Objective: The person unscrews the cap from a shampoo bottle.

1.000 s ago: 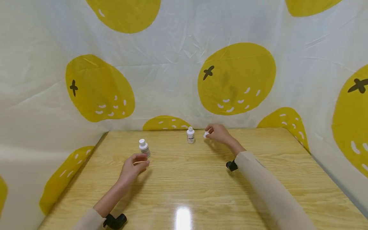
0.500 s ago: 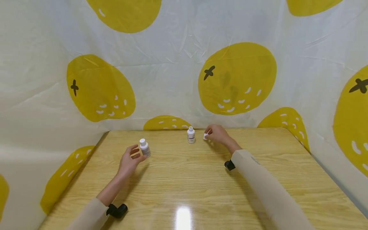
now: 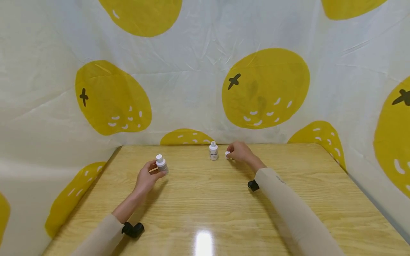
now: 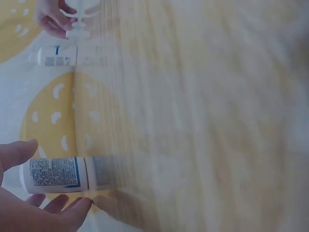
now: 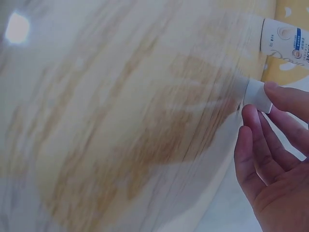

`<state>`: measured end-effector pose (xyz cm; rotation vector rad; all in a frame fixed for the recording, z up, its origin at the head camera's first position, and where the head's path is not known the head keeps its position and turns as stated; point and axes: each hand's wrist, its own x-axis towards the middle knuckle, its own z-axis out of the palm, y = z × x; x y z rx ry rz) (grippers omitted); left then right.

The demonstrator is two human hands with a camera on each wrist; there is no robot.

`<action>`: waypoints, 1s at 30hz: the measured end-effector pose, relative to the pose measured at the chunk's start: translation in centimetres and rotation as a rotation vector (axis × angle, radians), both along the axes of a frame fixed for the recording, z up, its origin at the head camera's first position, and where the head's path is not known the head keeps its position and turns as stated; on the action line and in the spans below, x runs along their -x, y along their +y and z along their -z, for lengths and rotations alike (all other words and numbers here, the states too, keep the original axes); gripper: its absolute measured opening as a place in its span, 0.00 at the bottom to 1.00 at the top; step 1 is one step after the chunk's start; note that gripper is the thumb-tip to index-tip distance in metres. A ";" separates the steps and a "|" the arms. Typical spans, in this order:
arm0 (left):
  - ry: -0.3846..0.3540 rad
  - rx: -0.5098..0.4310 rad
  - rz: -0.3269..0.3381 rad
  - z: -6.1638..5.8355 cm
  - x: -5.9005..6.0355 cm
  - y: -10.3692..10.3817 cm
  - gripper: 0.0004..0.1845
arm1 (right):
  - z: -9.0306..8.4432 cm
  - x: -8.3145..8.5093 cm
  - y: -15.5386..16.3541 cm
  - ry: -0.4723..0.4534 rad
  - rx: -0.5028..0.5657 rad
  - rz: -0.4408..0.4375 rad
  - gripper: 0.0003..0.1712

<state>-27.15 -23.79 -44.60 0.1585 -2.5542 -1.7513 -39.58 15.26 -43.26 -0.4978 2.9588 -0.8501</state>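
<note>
A small white bottle with a white cap stands at the left of the wooden table. My left hand has reached it. In the left wrist view the thumb and the fingers lie on either side of the capped bottle, fairly straight. A second small bottle stands uncapped near the back edge. Just right of it, my right hand pinches a loose white cap low at the tabletop. In the right wrist view the cap sits between thumb and fingertips, with the uncapped bottle beyond.
A white cloth with large yellow fruit prints hangs close behind and on both sides of the table. Black wrist camera mounts sit on both beige sleeves. The wood in front of the hands is glossy, with a light glare.
My left hand has moved forward and up to the capped bottle, with its fingers now around it. My right hand has lowered the loose cap towards the table beside the uncapped bottle.
</note>
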 end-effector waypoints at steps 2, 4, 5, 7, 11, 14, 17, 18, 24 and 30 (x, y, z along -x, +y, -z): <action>0.003 0.012 -0.001 0.0 0.2 0.1 0.39 | -0.1 -0.1 -0.1 -0.001 -0.003 0.008 0.12; 0.008 0.025 -0.001 0.0 0.4 0.2 0.39 | -0.1 -0.2 -0.1 -0.008 0.001 0.012 0.13; 0.010 0.030 -0.003 0.0 0.4 0.3 0.39 | -0.1 -0.2 0.0 -0.013 0.004 0.012 0.14; 0.005 0.033 -0.005 0.0 0.5 0.4 0.39 | -0.1 -0.2 0.0 -0.022 0.008 0.003 0.16; -0.009 0.026 -0.005 0.0 0.6 0.4 0.39 | -0.2 -0.4 0.4 -0.037 0.012 -0.016 0.21; -0.013 0.020 -0.004 -0.1 0.7 0.4 0.39 | -0.4 -0.5 0.9 -0.042 0.020 -0.015 0.24; -0.014 0.022 -0.007 0.0 1.1 0.3 0.39 | -0.6 -0.8 1.4 -0.046 0.048 0.001 0.26; -0.013 0.023 -0.006 0.0 1.2 0.2 0.38 | -0.7 -1.0 1.6 -0.049 0.062 0.007 0.26; 0.000 0.044 -0.003 0.2 1.8 -0.2 0.34 | -0.9 -2.5 2.4 -0.016 0.123 -0.011 0.25; 0.030 0.096 0.013 0.6 1.9 -0.4 0.30 | -0.9 -5.0 3.0 0.005 0.118 -0.069 0.23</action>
